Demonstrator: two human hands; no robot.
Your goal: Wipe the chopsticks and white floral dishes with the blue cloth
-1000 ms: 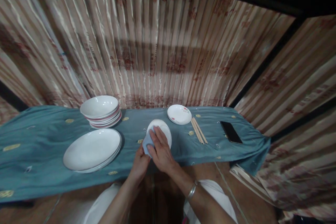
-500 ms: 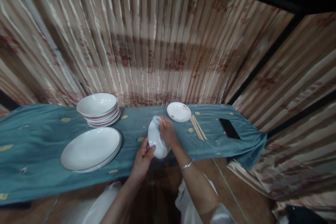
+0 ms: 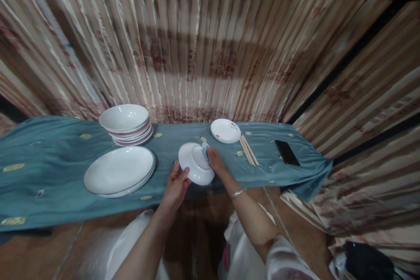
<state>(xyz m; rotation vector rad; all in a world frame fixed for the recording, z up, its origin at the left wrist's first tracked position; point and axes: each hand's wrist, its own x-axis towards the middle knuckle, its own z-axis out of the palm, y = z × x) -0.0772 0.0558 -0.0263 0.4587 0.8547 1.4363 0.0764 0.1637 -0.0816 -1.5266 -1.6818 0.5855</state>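
Observation:
A white plate (image 3: 190,162) is held up in front of me, its underside with the foot ring facing me. My left hand (image 3: 178,182) grips its lower left rim, thumb on the underside. In my right hand (image 3: 215,159) is a light blue cloth (image 3: 205,150), pressed against the plate's underside near the right edge. Just beyond lie small white plates (image 3: 225,131) with a red flower pattern. Chopsticks (image 3: 248,151) rest to the right of them.
Stacked bowls (image 3: 124,118) with red bands stand at the back left, large oval plates (image 3: 120,170) in front of them. A black phone (image 3: 287,153) lies at right on the teal tablecloth (image 3: 62,148). Pleated curtains (image 3: 197,52) hang behind the table.
The plate has turned from a steep tilt so its underside now faces me. My right hand with the cloth has moved from its upper rim to the right of the foot ring.

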